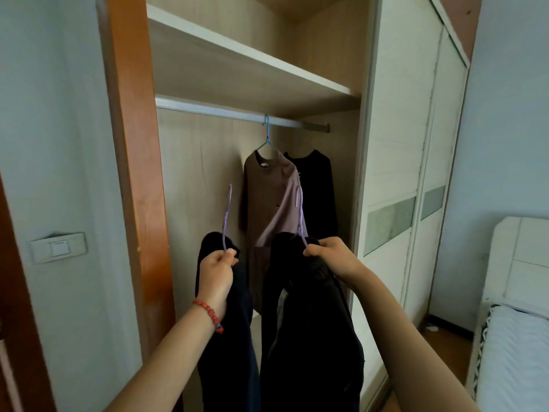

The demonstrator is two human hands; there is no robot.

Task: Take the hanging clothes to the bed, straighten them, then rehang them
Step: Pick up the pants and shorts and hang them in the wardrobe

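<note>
I stand before an open wardrobe. My left hand grips the neck of a purple hanger carrying a dark garment. My right hand grips a second purple hanger with a black garment draped below it. Both hangers are off the rail, their hooks pointing up below it. A brown-mauve top hangs from the rail on a blue hanger, with a black garment beside it. The bed lies at the lower right.
An orange-brown wardrobe frame stands to the left, and a white sliding door to the right. A shelf spans above the rail. A wall switch is on the left wall.
</note>
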